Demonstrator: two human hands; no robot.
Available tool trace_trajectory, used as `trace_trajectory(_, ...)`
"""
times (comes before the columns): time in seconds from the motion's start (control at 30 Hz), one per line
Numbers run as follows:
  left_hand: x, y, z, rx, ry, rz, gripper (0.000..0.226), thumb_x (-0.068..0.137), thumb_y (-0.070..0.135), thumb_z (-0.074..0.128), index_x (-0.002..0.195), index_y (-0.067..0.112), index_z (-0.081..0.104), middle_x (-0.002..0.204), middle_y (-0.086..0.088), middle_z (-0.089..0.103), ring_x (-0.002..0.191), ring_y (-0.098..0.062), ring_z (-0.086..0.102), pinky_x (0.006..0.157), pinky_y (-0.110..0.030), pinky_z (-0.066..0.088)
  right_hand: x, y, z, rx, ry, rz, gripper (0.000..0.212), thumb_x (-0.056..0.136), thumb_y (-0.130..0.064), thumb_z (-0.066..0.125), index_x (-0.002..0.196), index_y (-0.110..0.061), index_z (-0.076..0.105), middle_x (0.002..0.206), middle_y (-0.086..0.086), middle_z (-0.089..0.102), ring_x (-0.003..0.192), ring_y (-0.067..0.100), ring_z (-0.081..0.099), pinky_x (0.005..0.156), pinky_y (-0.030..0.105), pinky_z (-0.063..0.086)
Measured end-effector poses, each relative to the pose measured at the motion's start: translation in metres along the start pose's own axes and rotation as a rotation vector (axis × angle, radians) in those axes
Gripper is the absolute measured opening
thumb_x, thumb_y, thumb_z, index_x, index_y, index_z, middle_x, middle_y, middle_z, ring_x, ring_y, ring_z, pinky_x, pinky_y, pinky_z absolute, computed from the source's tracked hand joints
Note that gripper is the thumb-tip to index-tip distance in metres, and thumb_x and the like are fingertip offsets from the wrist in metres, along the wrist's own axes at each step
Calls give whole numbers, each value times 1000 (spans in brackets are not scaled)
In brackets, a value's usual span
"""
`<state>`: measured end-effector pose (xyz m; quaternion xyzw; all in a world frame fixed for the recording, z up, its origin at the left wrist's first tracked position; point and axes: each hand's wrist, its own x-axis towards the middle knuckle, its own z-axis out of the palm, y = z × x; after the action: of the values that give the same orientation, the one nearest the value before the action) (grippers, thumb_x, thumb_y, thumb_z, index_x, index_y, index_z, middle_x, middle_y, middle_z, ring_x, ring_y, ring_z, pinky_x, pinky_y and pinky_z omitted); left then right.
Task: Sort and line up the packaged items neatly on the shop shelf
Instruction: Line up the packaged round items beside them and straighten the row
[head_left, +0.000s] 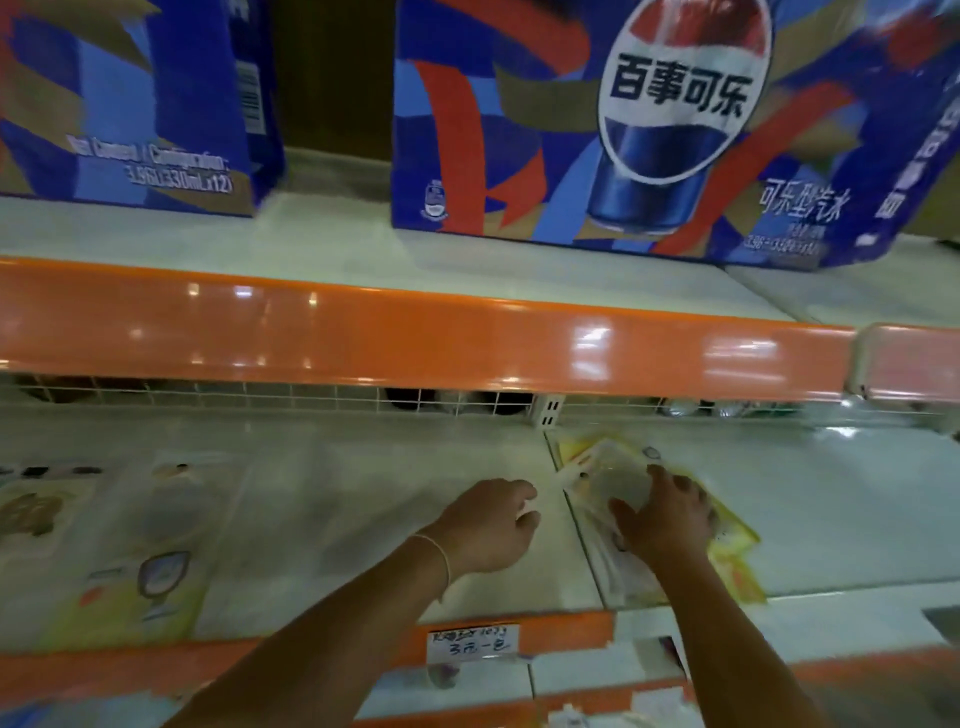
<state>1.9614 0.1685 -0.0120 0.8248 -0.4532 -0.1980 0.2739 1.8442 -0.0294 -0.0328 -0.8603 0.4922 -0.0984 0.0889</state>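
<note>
Flat packets (156, 545) are lying at the shelf's left. The left hand (491, 525) is hovering loosely curled, holding nothing. The right hand (662, 519) is pressing spread fingers on a skewed packet stack (613, 467); pushed unevenly, the slippery packets could be sliding off the shelf (831, 519).

The light is dim and greenish where I reach in under the upper shelf, which casts its shade over the lower shelf (332, 519). Overhead lamps leave white glare patches along the glossy orange shelf edge (415, 338). Everything is soft with motion blur, worst on the cola cartons (597, 130) and the packets at far left (78, 545). Straight lines bow toward the edges.
</note>
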Motion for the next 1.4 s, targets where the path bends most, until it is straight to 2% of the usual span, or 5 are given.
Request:
trace_trajectory(0.4, 12, 5, 26, 175, -72, -17, 45, 99, 36, 41, 140, 16, 43, 135, -9, 50, 123, -25, 48, 102, -39, 41, 12, 8, -9, -159, -79, -33, 101, 59, -73, 63, 143, -30, 27, 128, 9, 53, 120, 33, 47, 102, 46, 32)
trace_trajectory(0.73, -4, -10, 14, -236, 47, -189, 48, 99, 43, 44, 135, 11, 50, 125, -7, 60, 105, -18, 59, 92, -32, 48, -9, -34, -39, 604, -257, -74, 29, 89, -29, 63, 73, -6, 59, 65, 12, 59, 55, 28, 58, 52, 25, 39)
trace_trajectory(0.97, -49, -52, -41, -1196, 274, -450, 38, 102, 35, 44, 111, 5, 66, 102, -20, 71, 90, -35, 69, 74, -42, 58, -63, -118, -16, 1152, -630, 23, 33, 87, -35, 68, 105, -7, 68, 103, 17, 70, 92, 35, 66, 84, 51, 53)
trace_trajectory(1.2, -124, -111, -94, -1003, 587, -535, 37, 97, 35, 51, 82, 4, 65, 66, -10, 53, 58, -18, 51, 52, -25, 40, -131, -203, 11, 1098, -748, -174, 47, 88, -36, 67, 105, 7, 60, 115, 39, 49, 100, 50, 60, 87, 62, 50)
trace_trajectory(1.4, -170, -162, -119, -829, 690, -575, 37, 96, 26, 52, 63, 9, 49, 56, -2, 42, 46, -8, 38, 38, -12, 28, -178, -259, 34, 1009, -841, -216, 11, 87, -23, 68, 94, -18, 75, 93, 11, 75, 95, 38, 68, 90, 63, 48)
